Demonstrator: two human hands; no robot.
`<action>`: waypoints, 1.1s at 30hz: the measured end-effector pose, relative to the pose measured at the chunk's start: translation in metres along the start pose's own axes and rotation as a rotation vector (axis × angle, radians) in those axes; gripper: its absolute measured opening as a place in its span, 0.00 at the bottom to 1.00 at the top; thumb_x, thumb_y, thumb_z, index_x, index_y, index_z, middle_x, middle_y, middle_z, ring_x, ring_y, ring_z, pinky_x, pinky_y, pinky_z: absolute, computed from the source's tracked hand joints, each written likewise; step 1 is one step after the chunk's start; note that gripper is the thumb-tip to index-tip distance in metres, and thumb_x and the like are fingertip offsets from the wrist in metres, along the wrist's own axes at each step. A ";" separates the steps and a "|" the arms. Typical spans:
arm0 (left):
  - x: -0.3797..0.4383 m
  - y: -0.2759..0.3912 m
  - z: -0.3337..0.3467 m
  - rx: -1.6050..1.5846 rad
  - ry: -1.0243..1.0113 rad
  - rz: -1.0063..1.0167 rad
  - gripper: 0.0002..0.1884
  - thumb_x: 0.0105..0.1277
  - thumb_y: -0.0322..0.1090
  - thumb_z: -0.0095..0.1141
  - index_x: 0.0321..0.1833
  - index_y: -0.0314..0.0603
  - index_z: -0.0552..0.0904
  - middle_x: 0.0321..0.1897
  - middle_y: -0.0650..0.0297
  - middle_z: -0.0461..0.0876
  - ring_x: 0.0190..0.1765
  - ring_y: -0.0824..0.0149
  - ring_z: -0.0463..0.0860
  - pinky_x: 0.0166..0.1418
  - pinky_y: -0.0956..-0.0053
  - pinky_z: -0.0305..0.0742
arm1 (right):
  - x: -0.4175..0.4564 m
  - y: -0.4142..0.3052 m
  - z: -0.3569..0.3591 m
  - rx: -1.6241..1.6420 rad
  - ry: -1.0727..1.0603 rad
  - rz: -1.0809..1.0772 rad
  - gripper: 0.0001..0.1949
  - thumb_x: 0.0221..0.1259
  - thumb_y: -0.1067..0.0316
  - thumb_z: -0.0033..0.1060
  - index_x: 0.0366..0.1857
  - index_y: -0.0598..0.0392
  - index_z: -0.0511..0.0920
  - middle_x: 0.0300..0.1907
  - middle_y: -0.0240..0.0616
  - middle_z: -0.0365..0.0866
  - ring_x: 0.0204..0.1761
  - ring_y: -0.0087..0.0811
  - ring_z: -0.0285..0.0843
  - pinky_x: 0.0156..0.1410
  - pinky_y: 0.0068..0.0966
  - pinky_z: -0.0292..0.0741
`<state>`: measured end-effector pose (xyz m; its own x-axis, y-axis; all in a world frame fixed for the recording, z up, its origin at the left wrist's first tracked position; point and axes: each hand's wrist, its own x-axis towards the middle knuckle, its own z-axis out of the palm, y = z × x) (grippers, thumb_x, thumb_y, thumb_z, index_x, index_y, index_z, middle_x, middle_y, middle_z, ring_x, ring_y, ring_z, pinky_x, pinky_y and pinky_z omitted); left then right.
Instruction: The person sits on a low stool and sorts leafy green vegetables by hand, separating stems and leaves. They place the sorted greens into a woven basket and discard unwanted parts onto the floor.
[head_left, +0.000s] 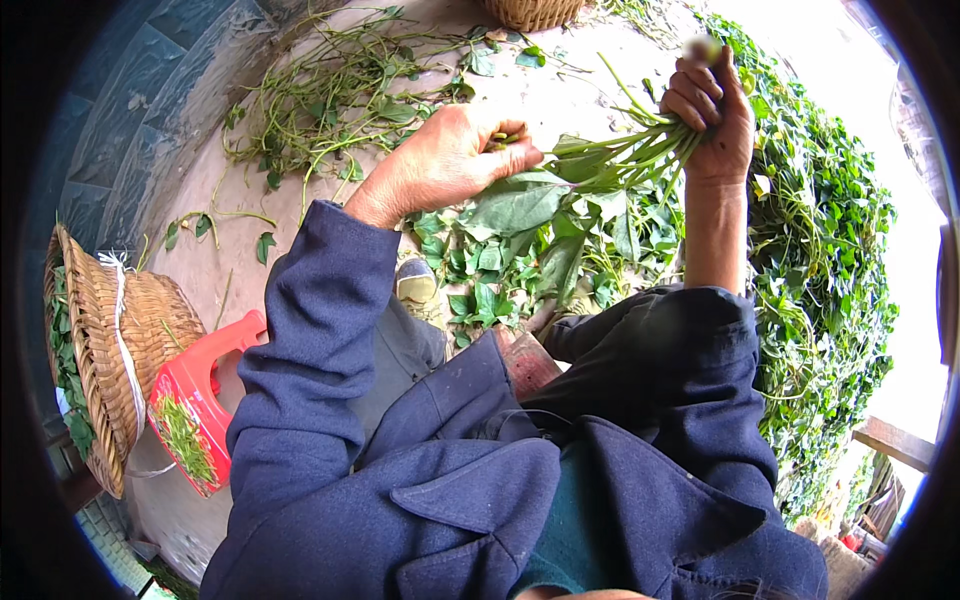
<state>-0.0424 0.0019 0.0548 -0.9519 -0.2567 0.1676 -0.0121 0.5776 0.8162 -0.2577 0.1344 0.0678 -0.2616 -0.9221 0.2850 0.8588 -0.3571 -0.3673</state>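
My right hand (709, 120) is raised at the upper right, its fingers closed around the stem ends of a bunch of leafy green stalks (637, 154). The broad leaves (517, 206) of that bunch, apparently sweet potato, hang toward the left and down. At the left of the bunch is my left hand (457, 161), thumb and fingers pinching short green stem pieces (501, 139). Its fingertips are close to a stalk, but whether they touch it I cannot tell. Loose leaves (487, 300) lie on the ground below, between my feet.
A tangle of stripped vines (337, 97) spreads at the upper left. Along the right runs a large heap of leafy vines (825, 262). A woven basket (142, 330) holding leaves and a cut-open red plastic jug (199, 367) with short stems stand at left. Another basket (534, 11) is at the top.
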 end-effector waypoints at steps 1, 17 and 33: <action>0.000 -0.005 0.003 0.032 0.072 0.042 0.12 0.59 0.37 0.55 0.34 0.33 0.76 0.23 0.69 0.74 0.30 0.76 0.71 0.37 0.79 0.68 | 0.000 0.001 0.001 0.005 -0.003 -0.007 0.13 0.65 0.60 0.39 0.34 0.62 0.69 0.17 0.24 0.55 0.14 0.14 0.48 0.17 0.13 0.53; 0.009 -0.013 -0.023 -1.327 0.326 -0.222 0.10 0.64 0.38 0.47 0.29 0.40 0.72 0.22 0.69 0.70 0.19 0.82 0.63 0.21 0.87 0.62 | 0.009 0.038 0.013 0.167 0.143 0.182 0.12 0.64 0.63 0.41 0.34 0.64 0.68 0.16 0.24 0.56 0.13 0.15 0.50 0.18 0.14 0.54; -0.003 0.010 -0.004 0.127 0.395 0.075 0.07 0.54 0.30 0.59 0.28 0.39 0.73 0.22 0.66 0.75 0.26 0.76 0.73 0.32 0.80 0.69 | 0.005 0.011 -0.009 -0.146 0.330 -0.128 0.10 0.63 0.62 0.43 0.33 0.60 0.67 0.16 0.23 0.54 0.14 0.14 0.48 0.19 0.13 0.53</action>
<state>-0.0385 0.0056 0.0651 -0.7613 -0.4734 0.4430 -0.0086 0.6905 0.7233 -0.2534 0.1245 0.0569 -0.5111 -0.8584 0.0447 0.7444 -0.4680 -0.4762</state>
